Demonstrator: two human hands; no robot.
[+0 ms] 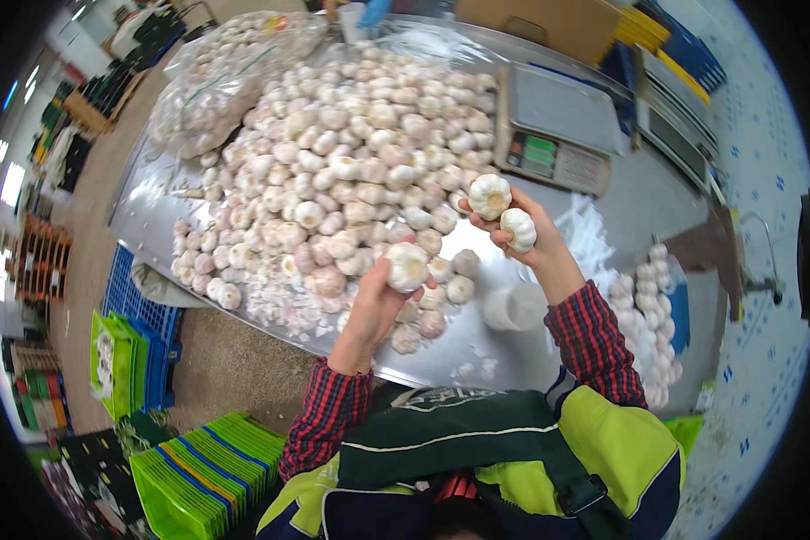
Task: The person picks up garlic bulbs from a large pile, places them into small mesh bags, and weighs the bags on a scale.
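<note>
My left hand [372, 297] holds one white garlic bulb [407, 267] over the near edge of a big heap of garlic bulbs [351, 169]. To its right, my right hand [533, 233] is raised and holds two garlic bulbs, one [490, 196] above the other [518, 230]. Several loose bulbs [432, 324] lie on the metal table [405, 368] beside and below my left hand. A white plastic tub [514, 307] stands below my right hand. Dry garlic skins [283, 307] are scattered at the heap's near side.
Behind my right hand is a digital scale [560, 121]. Garlic in netting [648, 317] and white net strips [587, 236] lie at the right. A plastic bag of garlic [206, 101] sits at the far left. Stacked green crates [209, 472] stand on the floor.
</note>
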